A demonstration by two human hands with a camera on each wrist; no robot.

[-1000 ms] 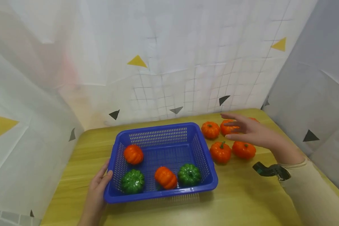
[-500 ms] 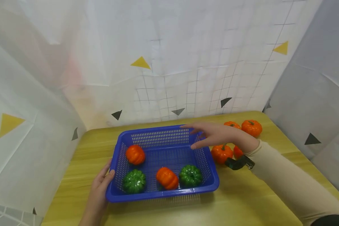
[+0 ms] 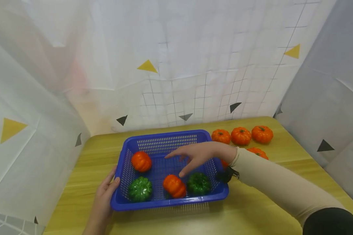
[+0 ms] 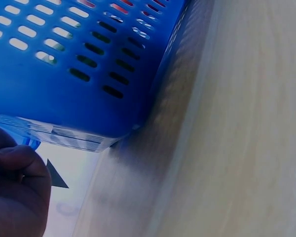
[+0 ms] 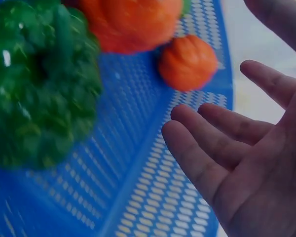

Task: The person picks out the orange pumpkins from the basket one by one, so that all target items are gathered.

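Observation:
A blue plastic basket (image 3: 170,202) with slotted walls stands on the table. My left hand (image 3: 104,192) grips its left rim, thumb on top; the left wrist view shows curled fingers (image 4: 15,163) beside the basket wall. Inside lie an orange pumpkin (image 3: 141,161) at the back left, a green pumpkin (image 3: 140,189) at the front left, another orange pumpkin (image 3: 175,186) in the front middle and a green pumpkin (image 3: 199,183) at the front right. My right hand (image 3: 201,155) hovers over the basket with spread fingers and holds nothing, its thumb tip close above the front orange pumpkin.
Several orange pumpkins (image 3: 241,136) sit on the wooden table (image 3: 85,169) right of the basket, one (image 3: 224,164) mostly hidden behind my right wrist. White sheeting (image 3: 176,65) with yellow and black triangles walls in the back and sides.
My right hand has moved left from above the orange pumpkins on the table to above the basket. My left hand keeps its grip on the rim, and the pumpkins in the basket have stayed put.

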